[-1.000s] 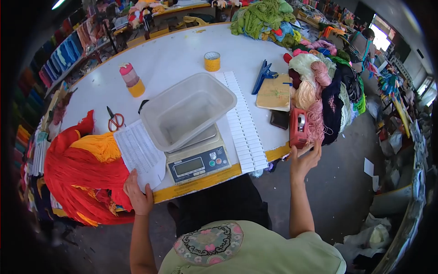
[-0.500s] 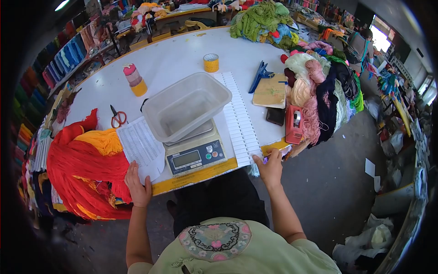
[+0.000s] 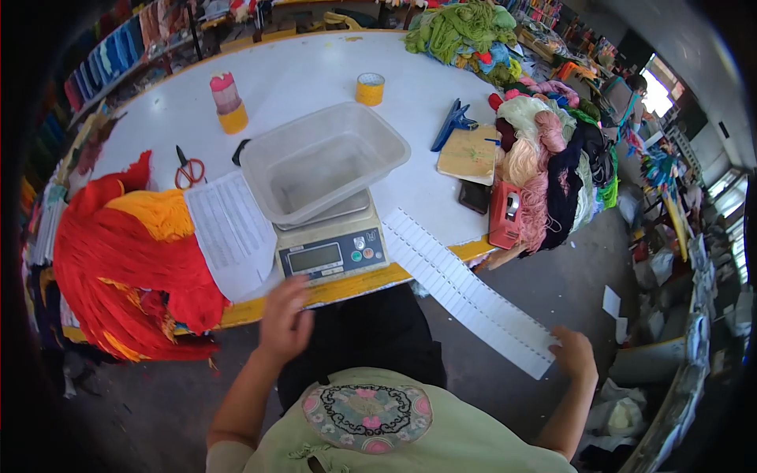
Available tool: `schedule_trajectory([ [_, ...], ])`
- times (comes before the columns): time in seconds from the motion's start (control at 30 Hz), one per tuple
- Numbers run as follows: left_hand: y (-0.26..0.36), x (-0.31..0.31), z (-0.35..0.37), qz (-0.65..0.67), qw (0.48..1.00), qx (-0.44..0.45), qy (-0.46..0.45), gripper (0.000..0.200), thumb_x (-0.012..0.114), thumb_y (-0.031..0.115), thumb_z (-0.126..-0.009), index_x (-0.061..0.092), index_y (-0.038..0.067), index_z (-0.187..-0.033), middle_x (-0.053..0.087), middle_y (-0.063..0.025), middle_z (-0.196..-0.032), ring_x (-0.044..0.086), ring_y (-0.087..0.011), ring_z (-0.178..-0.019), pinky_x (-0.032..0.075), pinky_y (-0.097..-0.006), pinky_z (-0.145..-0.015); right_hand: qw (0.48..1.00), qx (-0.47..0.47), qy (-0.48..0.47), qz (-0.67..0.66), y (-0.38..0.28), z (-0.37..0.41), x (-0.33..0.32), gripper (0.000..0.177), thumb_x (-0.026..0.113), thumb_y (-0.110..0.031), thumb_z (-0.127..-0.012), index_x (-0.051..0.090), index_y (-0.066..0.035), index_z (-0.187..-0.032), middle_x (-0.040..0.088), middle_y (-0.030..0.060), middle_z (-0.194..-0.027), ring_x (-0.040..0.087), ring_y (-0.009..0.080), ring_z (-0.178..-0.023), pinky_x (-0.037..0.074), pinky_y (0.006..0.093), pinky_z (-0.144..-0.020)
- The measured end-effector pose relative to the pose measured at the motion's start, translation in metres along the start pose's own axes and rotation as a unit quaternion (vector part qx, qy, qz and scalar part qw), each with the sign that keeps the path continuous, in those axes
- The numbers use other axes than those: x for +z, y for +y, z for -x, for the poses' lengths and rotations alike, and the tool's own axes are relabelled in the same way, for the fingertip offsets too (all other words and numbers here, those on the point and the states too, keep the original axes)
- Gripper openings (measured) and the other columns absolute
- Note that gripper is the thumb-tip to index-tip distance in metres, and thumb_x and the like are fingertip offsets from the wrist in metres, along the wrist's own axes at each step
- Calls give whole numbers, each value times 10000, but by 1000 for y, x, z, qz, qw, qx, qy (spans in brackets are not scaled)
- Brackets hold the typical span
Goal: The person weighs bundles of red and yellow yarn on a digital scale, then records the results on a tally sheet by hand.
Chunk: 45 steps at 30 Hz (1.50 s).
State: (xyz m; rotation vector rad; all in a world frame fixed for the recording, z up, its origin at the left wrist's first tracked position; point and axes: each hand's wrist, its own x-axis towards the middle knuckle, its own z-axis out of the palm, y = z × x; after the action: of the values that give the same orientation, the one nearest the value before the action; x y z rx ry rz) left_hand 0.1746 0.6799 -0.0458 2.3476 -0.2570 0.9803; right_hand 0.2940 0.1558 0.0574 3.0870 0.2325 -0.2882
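Tub (image 3: 323,162) on scale (image 3: 331,248); sheet (image 3: 229,232) left of scale; label strip (image 3: 465,288) right, overhanging table (image 3: 307,71) edge.

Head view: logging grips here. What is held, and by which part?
Right hand grips the white label sheet at its near end; left hand holds nothing.

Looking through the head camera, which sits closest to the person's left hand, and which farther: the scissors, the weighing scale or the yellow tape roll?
1. Weighing scale, just beyond the left hand, at the near edge.
2. Scissors, farther off to the left.
3. Yellow tape roll, farthest, toward the far side.
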Motion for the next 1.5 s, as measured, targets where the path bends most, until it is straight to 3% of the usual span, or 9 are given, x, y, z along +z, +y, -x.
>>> schedule_trajectory([
  [0.13, 42, 69, -55, 154, 973, 127, -120, 356, 716, 61, -780, 645, 39, -1129, 600, -127, -1299, 582, -302, -1205, 462, -440, -997, 983, -19, 140, 113, 8, -3, -63, 172, 713, -103, -778, 680, -100, -947, 677, 140, -802, 653, 374, -819, 479, 486, -782],
  [0.33, 46, 135, -87, 114, 968, 165, -151, 391, 721, 128, -795, 645, 39, -1169, 540, -124, -1389, 469, -286, -1340, 391, -446, -1086, 818, -90, 516, 239, -32, -72, -196, 79, 611, -73, -811, 635, -94, -883, 621, 90, -838, 597, 310, -840, 431, 439, -839],
  [0.4, 36, 147, -81, 60, 965, 138, -216, 588, 712, 247, -847, 525, 51, -1368, 408, -128, -1519, 341, -302, -1439, 292, -488, -1153, 801, -188, 528, 209, -64, -106, -224, 69, 614, -80, -803, 635, -87, -869, 631, 86, -848, 604, 300, -870, 436, 426, -847],
  [0.5, 29, 159, -68, 1, 955, 118, -273, 843, 688, 425, -864, 297, 123, -1547, 223, -99, -1631, 177, -287, -1515, 153, -515, -1210, 825, -300, 447, 173, -122, -174, -233, 50, 621, -80, -823, 656, -104, -850, 654, 74, -869, 615, 289, -911, 441, 417, -867],
  [0.67, 24, 163, -60, -10, 956, 164, -243, 963, 724, 513, -772, 267, 223, -1568, 190, -54, -1652, 148, -274, -1526, 129, -515, -1207, 816, -427, 366, 131, -233, -295, -182, 75, 644, -99, -794, 677, -126, -857, 680, 42, -869, 627, 259, -927, 414, 429, -893],
  [0.8, 26, 162, -64, -73, 947, 173, -261, 784, 692, 532, -790, 504, 112, -1424, 341, -64, -1584, 226, -263, -1498, 177, -503, -1188, 844, -381, 316, 207, -307, -359, -148, 109, 608, -108, -823, 690, -146, -883, 699, 9, -895, 642, 233, -928, 408, 419, -875],
  [1.0, 26, 166, -67, -60, 958, 137, -247, 769, 663, 512, -828, 491, 45, -1415, 448, -80, -1511, 351, -222, -1434, 238, -445, -1172, 818, -235, 520, 66, -345, -406, -129, 421, 623, -155, -862, 572, -119, -1279, 601, 95, -1260, 559, 263, -1143, 393, 474, -921],
  [1.23, 30, 171, -68, -80, 964, 112, -228, 787, 629, 554, -844, 496, 0, -1387, 485, -159, -1458, 436, -262, -1373, 264, -429, -1166, 947, -212, 243, -8, -248, -324, -102, 744, 770, -344, -801, 445, -104, -1426, 506, 169, -1377, 472, 380, -1276, 367, 552, -1027],
  [1.5, 51, 192, -74, -106, 972, 2, -210, 772, 651, 535, -839, 522, -29, -1351, 489, -174, -1448, 403, -289, -1398, 236, -485, -1158, 972, -96, 182, -113, -107, -270, 10, 972, 815, -347, -750, 270, -18, -1485, 417, 322, -1370, 446, 510, -1256, 411, 539, -1040],
])
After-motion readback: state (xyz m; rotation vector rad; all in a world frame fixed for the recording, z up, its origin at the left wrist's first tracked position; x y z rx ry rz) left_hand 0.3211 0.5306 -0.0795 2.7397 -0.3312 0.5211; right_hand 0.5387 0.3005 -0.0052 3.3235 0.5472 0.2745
